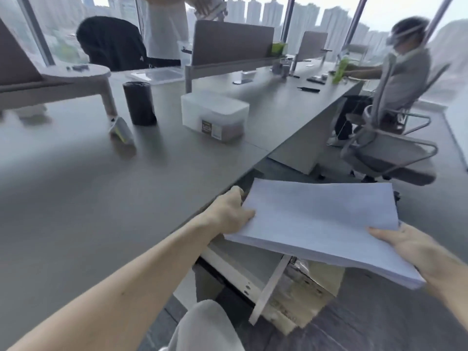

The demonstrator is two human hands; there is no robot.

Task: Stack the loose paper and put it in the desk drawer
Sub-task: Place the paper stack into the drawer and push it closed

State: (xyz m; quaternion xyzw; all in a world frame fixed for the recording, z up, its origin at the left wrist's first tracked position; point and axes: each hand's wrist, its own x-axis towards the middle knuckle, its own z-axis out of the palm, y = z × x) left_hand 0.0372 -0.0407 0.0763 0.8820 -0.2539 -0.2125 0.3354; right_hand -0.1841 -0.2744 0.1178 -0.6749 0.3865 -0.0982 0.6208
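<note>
Head view: a squared paper stack (319, 224) is carried level above the open desk drawer (263, 282), just off the desk (101, 198) edge.
Left hand (229, 214): closed on the stack's near-left edge, thumb on top.
Right hand (402, 243): closed on the right corner, fingers beneath (hidden).
Handling: judged fairly heavy and floppy; sheets are likely to slide or fan.
Hold: opposite edges are best supported from below.

Bright daylight from windows (255, 11); soft blur, wide-angle edge distortion.
</note>
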